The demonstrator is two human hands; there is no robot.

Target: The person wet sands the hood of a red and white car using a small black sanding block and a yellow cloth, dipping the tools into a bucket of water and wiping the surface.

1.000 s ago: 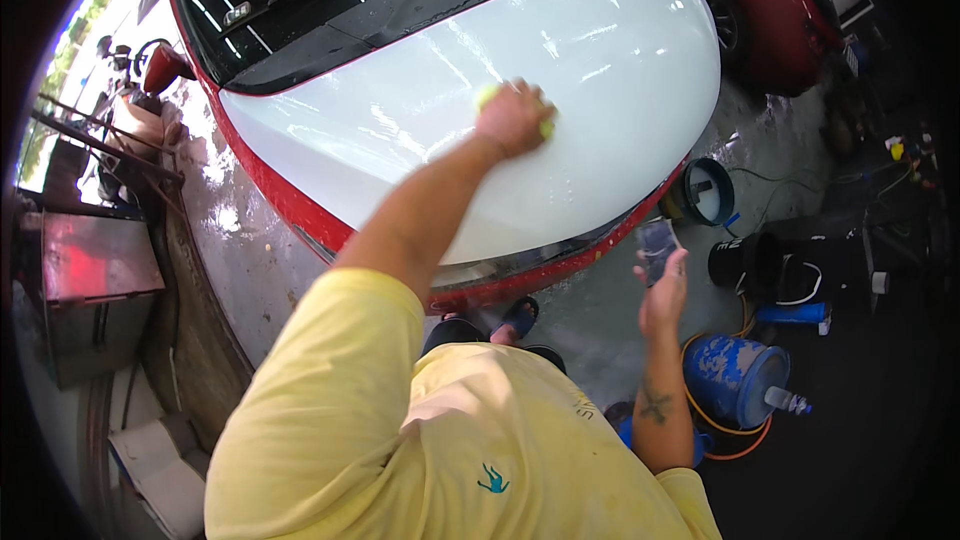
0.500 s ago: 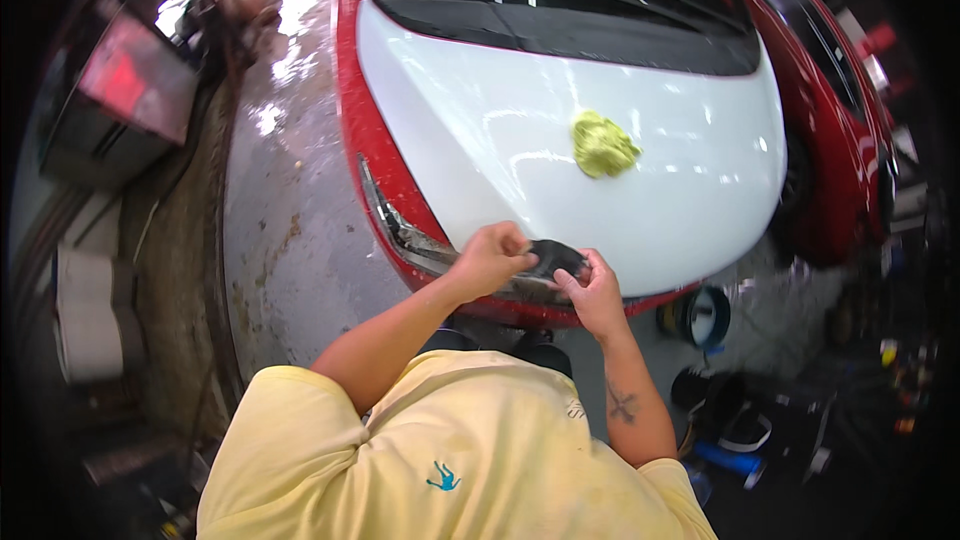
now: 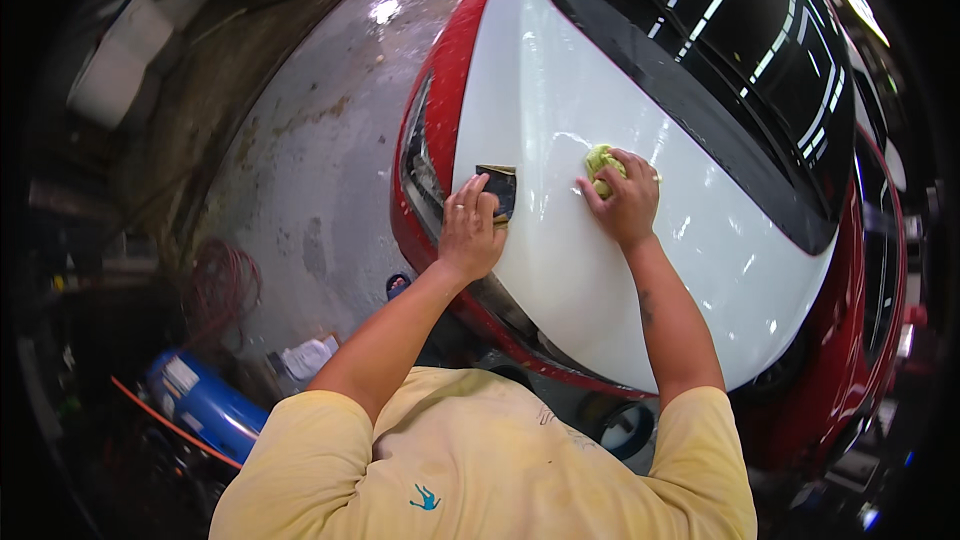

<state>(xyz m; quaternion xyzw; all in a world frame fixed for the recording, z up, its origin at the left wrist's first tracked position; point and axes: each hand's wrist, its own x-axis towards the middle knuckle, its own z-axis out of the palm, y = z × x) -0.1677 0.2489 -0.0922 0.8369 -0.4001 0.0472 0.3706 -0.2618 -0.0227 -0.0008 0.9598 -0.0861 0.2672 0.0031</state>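
A white car hood [image 3: 560,270] with a wet sheen lies in front of me. At its left side, by the headlight [image 3: 425,160], my left hand [image 3: 470,230] has its fingers over a folded piece of black sandpaper [image 3: 499,187], whose tan edges show. Whether the paper lies flat on the paint or just above it, I cannot tell. Farther right, my right hand [image 3: 628,202] is closed around a crumpled yellow-green cloth [image 3: 600,157] on the hood. Its fingers bend over the cloth and hide part of it.
Red bodywork [image 3: 445,100] borders the hood, with the dark windshield [image 3: 720,30] beyond. A dark bucket [image 3: 625,428] stands on the floor near the front bumper. To my left are a blue tank [image 3: 205,405], a coiled reddish hose [image 3: 222,290] and a wet grey floor [image 3: 320,170].
My hands have parted. The sandpaper, earlier between both hands, is now with the left one. My right hand has moved onto the cloth. The view has turned and shifted left.
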